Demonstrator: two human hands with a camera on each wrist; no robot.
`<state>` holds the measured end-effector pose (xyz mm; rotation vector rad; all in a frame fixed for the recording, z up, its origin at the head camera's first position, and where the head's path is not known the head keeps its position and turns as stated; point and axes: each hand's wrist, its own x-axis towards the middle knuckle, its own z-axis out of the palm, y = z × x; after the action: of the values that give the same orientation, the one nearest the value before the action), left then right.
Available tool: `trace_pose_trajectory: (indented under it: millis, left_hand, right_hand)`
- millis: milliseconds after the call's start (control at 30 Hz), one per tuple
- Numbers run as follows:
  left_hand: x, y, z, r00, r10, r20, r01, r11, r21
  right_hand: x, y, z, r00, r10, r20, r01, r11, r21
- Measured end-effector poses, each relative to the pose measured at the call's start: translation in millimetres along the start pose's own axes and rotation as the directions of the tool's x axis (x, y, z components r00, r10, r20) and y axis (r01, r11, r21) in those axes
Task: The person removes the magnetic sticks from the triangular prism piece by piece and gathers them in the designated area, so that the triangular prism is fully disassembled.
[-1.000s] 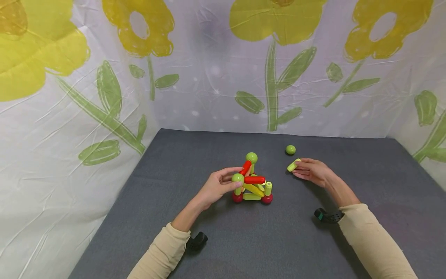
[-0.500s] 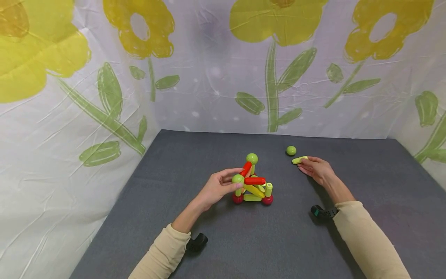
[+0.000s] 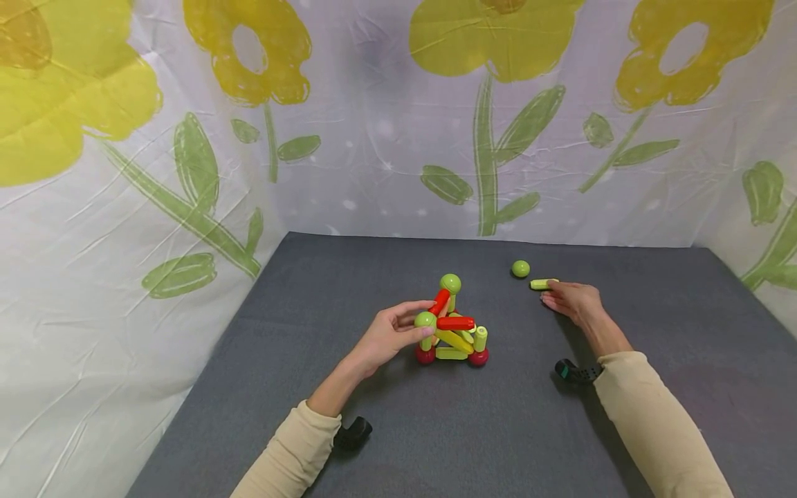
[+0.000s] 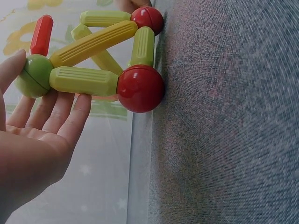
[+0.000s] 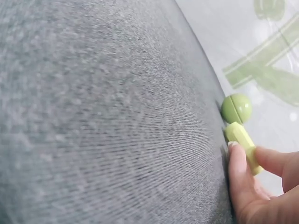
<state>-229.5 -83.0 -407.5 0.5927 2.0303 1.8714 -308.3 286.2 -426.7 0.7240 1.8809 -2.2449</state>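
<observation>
The left hand [image 3: 389, 333] cups a green plastic ball [image 3: 425, 319] on the red, yellow and green rod-and-ball frame [image 3: 453, 330], thumb and fingers curled round it. The right hand [image 3: 573, 299] pinches a short yellow-green plastic rod [image 3: 543, 283] lying at its fingertips, just beside a loose green ball [image 3: 520, 268]. The rod looks light, stiff and ribbed; mid-length seems the surest hold.

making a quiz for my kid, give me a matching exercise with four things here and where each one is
Things:
1. loose green ball
2. loose yellow-green stick
3. left hand
4. red balls

Places:
a. at the right hand's fingertips
b. at the bottom of the toy structure, on the mat
c. alone on the mat, near the backdrop
d. holding a green ball of the structure

Pairs: 1-c, 2-a, 3-d, 4-b
</observation>
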Motion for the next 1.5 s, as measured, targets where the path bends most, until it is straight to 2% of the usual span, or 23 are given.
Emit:
trace_pose_trajectory:
  millis: [233,467,667,800,933,1067,1233,1367,1500]
  left_hand:
    - [-0.5,-0.2,0.3,1.000,0.008,0.002,-0.008,1.000,-0.006]
    - [0.3,0.1,0.3,1.000,0.013,-0.005,-0.013,1.000,0.002]
    - [-0.2,-0.4,0.3,1.000,0.010,-0.004,-0.010,1.000,0.008]
    - [0.0,-0.8,0.0,1.000,0.007,-0.008,-0.007,1.000,0.014]
    - [0.0,-1.3,-0.4,1.000,0.007,-0.009,-0.007,1.000,0.020]
    - [-0.1,-0.6,0.0,1.000,0.003,-0.012,-0.003,1.000,0.019]
    - [-0.1,-0.3,0.6,1.000,-0.006,-0.019,0.006,1.000,0.013]
    - [-0.2,-1.5,0.2,1.000,0.006,-0.011,-0.006,1.000,0.008]
    - [-0.6,-3.0,-1.0,1.000,0.029,-0.002,-0.029,1.000,0.005]
  right_hand:
    - [5,-1,-2,1.000,0.015,-0.025,-0.015,1.000,0.019]
    - [6,-1,-2,0.998,-0.006,-0.070,0.007,1.000,0.012]
    - [1,-3,0,0.991,0.003,-0.132,-0.006,1.000,-0.021]
    - [-7,-6,3,0.988,-0.028,-0.150,0.023,0.999,-0.036]
    - [-15,-7,5,0.994,-0.082,-0.075,0.077,0.995,-0.065]
    - [-22,-6,7,0.991,-0.113,0.078,0.118,0.991,-0.060]
    - [-31,-2,13,0.958,-0.113,0.264,0.118,0.993,-0.004]
    - [-37,3,21,0.931,-0.108,0.350,0.105,0.994,0.028]
    - [-41,8,30,0.896,-0.106,0.432,0.117,0.993,0.001]
